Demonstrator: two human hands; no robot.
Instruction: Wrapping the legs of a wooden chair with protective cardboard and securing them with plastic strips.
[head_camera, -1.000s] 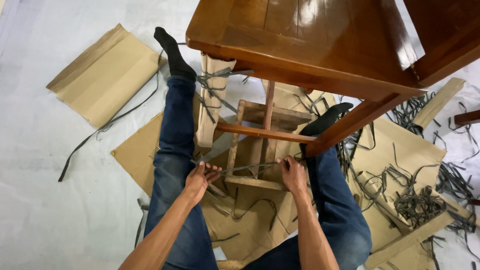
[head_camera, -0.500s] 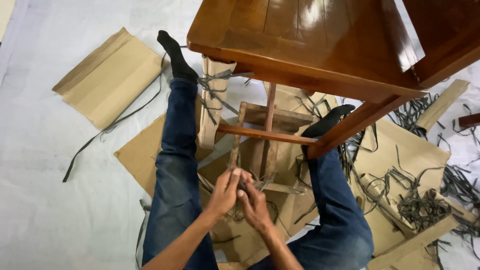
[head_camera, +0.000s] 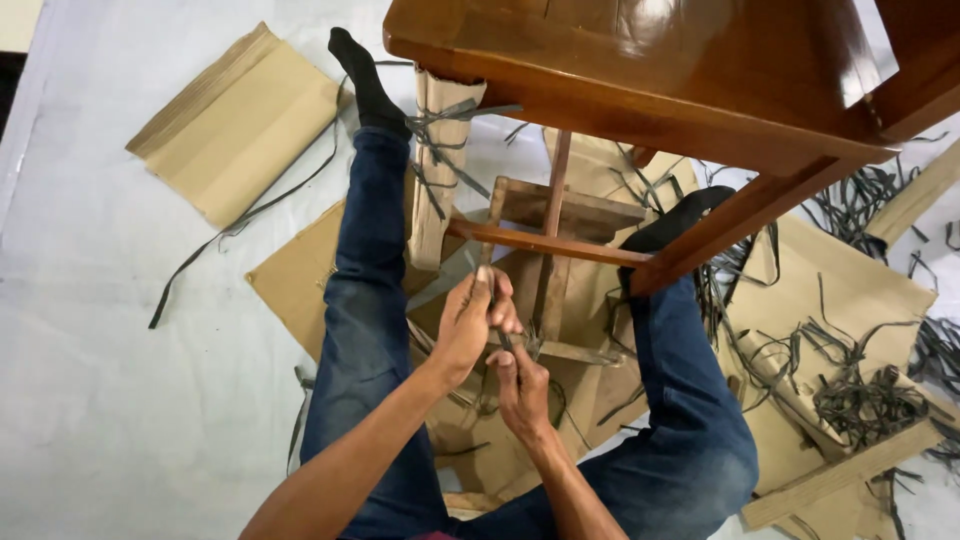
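I sit on the floor (head_camera: 100, 400) with my two legs in blue jeans spread to either side of a small wooden frame (head_camera: 545, 270), a black sock on each foot. My two hands meet just in front of that frame. My left hand (head_camera: 470, 325) is the upper one, its grip pinched together on a grey packing strap (head_camera: 503, 335); my right hand (head_camera: 520, 390) sits just below, its grip closed on the same strap. What shows of the strap between my hands is short, with its long axis running up and down from one hand to the other; the far end points toward the frame's near rail, and its knot or end is too tangled to make out.

Above the frame stands one polished brown wooden chair (head_camera: 650, 70), one front leg wrapped in cardboard (head_camera: 435, 180) tied with more grey strap. Flat cardboard sheets (head_camera: 235, 120) lie about: one to my left, one under me, several to my right, where a heap of loose cut straps (head_camera: 860, 400) sprawls, too many to count.
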